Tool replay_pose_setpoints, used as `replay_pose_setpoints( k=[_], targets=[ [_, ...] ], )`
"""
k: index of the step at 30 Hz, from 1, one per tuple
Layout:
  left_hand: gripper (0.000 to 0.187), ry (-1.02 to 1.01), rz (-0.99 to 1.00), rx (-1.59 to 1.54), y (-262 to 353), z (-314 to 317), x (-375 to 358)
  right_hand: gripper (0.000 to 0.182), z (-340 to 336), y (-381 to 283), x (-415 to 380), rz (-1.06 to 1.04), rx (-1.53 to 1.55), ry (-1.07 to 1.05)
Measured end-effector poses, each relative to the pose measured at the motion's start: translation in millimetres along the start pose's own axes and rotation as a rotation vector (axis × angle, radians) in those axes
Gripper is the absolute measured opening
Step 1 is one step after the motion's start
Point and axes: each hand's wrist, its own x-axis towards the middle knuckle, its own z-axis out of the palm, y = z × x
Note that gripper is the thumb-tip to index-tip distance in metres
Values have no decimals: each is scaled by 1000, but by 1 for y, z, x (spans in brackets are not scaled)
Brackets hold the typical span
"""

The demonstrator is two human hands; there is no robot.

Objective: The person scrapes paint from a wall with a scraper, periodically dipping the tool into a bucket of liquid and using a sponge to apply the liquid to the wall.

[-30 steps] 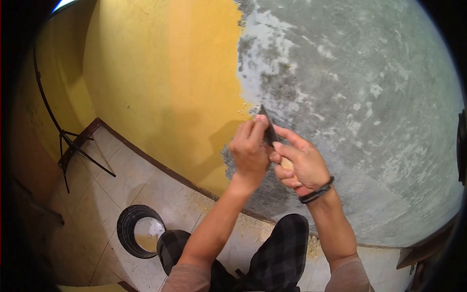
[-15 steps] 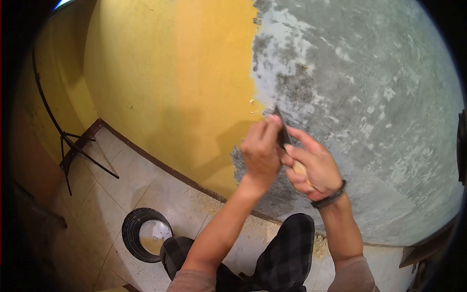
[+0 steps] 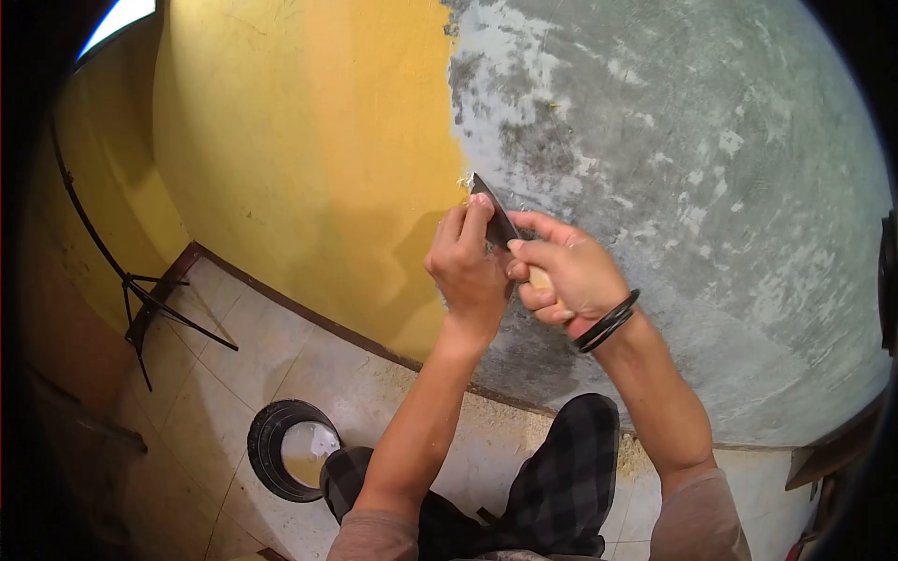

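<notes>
A scraper [image 3: 498,220] with a dark metal blade and a pale wooden handle is against the wall, its tip at the ragged edge between yellow paint [image 3: 374,140] and bare grey plaster [image 3: 673,187]. My right hand [image 3: 575,276] is wrapped round the handle, with fingers reaching along the blade. Closed on the blade's left side is my left hand [image 3: 466,257], its fingertips pressed near the tip. Small pale flakes cling to the paint edge beside the blade.
On the tiled floor [image 3: 238,374] at lower left stands a black bucket [image 3: 265,449] holding cloudy liquid. A thin black stand [image 3: 131,279] is at the left. Paint scraps lie along the wall's foot. My knees are below my hands.
Both hands and the scraper have shifted up and left in view, the blade tip now at the paint edge. The view has also moved slightly.
</notes>
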Motion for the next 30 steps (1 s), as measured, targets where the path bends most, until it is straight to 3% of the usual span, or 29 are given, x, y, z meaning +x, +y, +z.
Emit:
replay_pose_setpoints(
  k=[4,8,10,14,16,20,21,22,25,28,30],
  targets=[
    [19,-74,-15,-168,16,-5,-8,42,-1,4,-22,-88,-58,74],
    [20,-27,23,-91,9,1,-3,44,-7,0,-18,-33,-33,80],
    [21,-67,7,-31,5,-4,-3,43,-5,-3,1,-36,-32,-24],
    [19,-16,-128,-96,10,-7,-2,41,9,-3,-9,-39,-71,37],
    [20,-67,-27,-135,14,-5,-7,41,-1,-1,-19,-50,-71,22],
    [26,-22,-16,-98,8,-1,-6,41,-4,-6,-9,-14,-37,68],
    [25,-26,40,-11,6,-9,4,41,-7,-7,10,6,-33,23],
    [22,-12,-23,89,-2,-5,4,41,-4,-6,18,13,-31,-25],
    [20,11,-107,-36,1,-9,-1,44,5,2,11,-10,-50,-6],
    [20,-126,-85,-114,14,-11,-11,46,-3,8,-17,-59,-158,20],
    [15,-92,-13,-128,27,-3,-24,48,-24,12,-34,-24,-46,21]
  ],
)
